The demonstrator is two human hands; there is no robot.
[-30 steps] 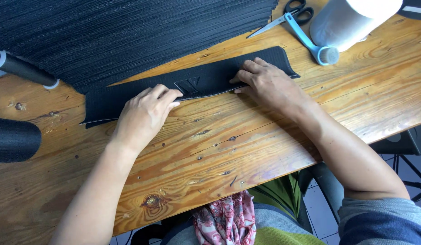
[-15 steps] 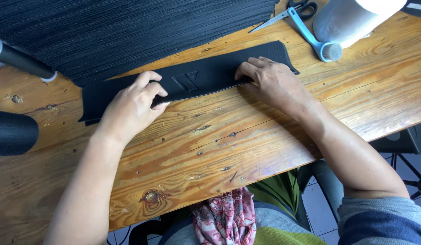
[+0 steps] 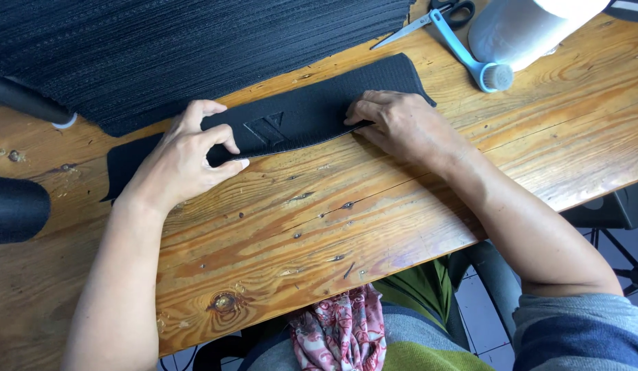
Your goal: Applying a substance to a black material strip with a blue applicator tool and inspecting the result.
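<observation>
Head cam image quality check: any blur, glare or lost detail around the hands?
Head view: even daylight, soft shadows under the left hand and right hand; both sharp, no motion blur. The black fabric strip stays dark but its ribbing shows. The white roll is near blown out at the top edge. The wooden table shows mild sheen, no harsh glare.

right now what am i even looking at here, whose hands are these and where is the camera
The camera sits on a person's head and looks down at their own two bare hands. They sit at a wooden table. A long black fabric strip lies across it. The left hand pinches the strip's near edge; the right hand presses flat on its other end. Behind lies a pile of black ribbed fabric. Top right are scissors, a light blue tool and a white roll.
</observation>
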